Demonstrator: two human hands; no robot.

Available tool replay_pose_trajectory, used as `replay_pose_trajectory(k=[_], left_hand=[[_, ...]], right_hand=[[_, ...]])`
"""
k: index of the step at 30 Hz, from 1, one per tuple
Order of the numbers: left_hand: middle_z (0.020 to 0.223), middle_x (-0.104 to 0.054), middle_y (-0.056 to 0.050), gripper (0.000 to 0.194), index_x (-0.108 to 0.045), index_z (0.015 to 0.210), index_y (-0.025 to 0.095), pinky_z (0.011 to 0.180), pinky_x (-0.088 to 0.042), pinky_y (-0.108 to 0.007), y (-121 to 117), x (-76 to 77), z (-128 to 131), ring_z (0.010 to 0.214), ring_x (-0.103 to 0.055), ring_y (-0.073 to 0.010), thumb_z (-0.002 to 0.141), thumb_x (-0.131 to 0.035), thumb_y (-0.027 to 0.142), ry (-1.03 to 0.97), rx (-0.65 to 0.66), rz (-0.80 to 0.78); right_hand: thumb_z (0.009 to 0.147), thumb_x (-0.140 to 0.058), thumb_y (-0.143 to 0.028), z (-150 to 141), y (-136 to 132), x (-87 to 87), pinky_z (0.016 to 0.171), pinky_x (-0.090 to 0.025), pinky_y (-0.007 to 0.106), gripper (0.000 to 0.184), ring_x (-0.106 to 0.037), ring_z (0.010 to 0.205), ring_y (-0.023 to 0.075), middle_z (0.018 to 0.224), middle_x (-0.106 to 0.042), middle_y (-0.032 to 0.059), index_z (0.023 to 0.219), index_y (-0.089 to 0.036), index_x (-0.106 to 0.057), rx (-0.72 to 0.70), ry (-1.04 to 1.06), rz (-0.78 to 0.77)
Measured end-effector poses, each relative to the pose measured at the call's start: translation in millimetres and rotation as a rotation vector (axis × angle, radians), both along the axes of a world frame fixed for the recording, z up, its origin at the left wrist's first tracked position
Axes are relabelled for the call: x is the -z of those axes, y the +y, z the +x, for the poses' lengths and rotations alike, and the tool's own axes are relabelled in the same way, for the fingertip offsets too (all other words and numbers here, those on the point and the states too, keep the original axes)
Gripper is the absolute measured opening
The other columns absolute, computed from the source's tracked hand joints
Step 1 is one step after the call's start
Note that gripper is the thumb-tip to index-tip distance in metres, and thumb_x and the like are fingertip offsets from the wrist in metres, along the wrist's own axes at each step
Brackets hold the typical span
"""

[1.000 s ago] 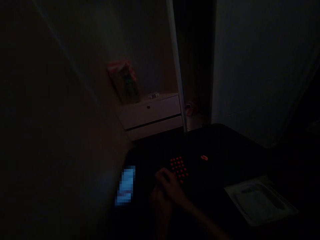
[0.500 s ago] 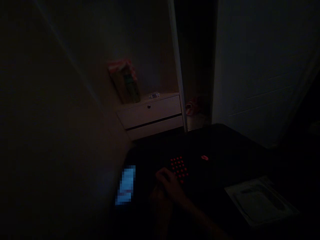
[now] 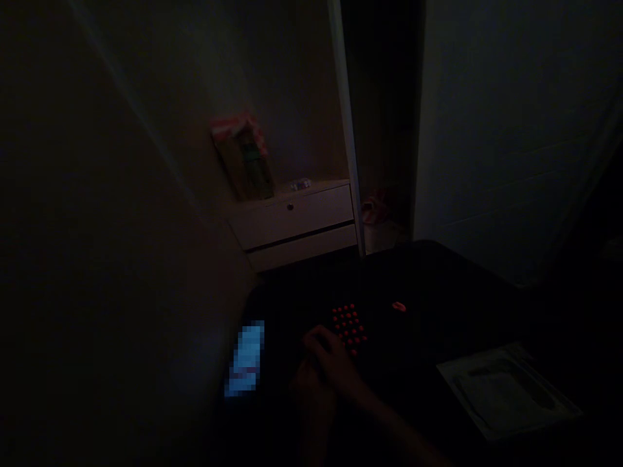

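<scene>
The scene is very dark. My right hand (image 3: 333, 358) is curled over my left hand (image 3: 310, 384), and the two touch above the dark table. Fingers on both hands look bent inward; whatever they may hold is too dark and small to make out. Just beyond my right hand lie several small red dots (image 3: 349, 324) in neat rows, partly covered by that hand. Farther right rests a small reddish oval ring-like piece (image 3: 399, 307). To the left of my hands glows a blurred blue-white rectangle like a screen (image 3: 246, 360).
A pale flat packet or sheet (image 3: 509, 392) lies on the right side of the dark table (image 3: 418, 272). Behind stands a drawer unit (image 3: 302, 217), with a red-and-white topped bag (image 3: 243, 159) and a small clear item (image 3: 300, 185) on it. A pale wall or panel (image 3: 487, 130) rises at right.
My hands stay together in nearly the same place. The view has shifted very slightly; the red dots, ring-like piece and packet have not visibly moved on the table.
</scene>
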State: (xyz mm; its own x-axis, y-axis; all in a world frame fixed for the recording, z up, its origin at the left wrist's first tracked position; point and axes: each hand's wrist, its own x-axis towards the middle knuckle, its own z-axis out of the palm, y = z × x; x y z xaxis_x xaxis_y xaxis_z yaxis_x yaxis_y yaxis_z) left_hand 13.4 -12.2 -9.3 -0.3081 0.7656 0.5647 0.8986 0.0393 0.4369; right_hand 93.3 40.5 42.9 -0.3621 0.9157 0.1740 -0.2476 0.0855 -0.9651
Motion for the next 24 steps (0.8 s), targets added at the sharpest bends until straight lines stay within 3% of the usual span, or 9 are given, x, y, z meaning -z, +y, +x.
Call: replay_pose_trajectory(k=[24], left_hand=[[0.078,-0.072,-0.009,0.02,-0.069,0.085,0.022,0.065,-0.05,-0.027,0.4,-2.3,2.1,0.071,-0.068,-0.02,0.076,-0.051,0.021,-0.009,0.006,-0.016]], right_hand=[[0.086,-0.06,-0.039,1.6,-0.1,-1.4,0.071,-0.042,0.025,0.02,-0.055,0.076,0.0157,0.077,-0.061,-0.0022,0.081,-0.021,-0.064,0.006,-0.014,0.016]])
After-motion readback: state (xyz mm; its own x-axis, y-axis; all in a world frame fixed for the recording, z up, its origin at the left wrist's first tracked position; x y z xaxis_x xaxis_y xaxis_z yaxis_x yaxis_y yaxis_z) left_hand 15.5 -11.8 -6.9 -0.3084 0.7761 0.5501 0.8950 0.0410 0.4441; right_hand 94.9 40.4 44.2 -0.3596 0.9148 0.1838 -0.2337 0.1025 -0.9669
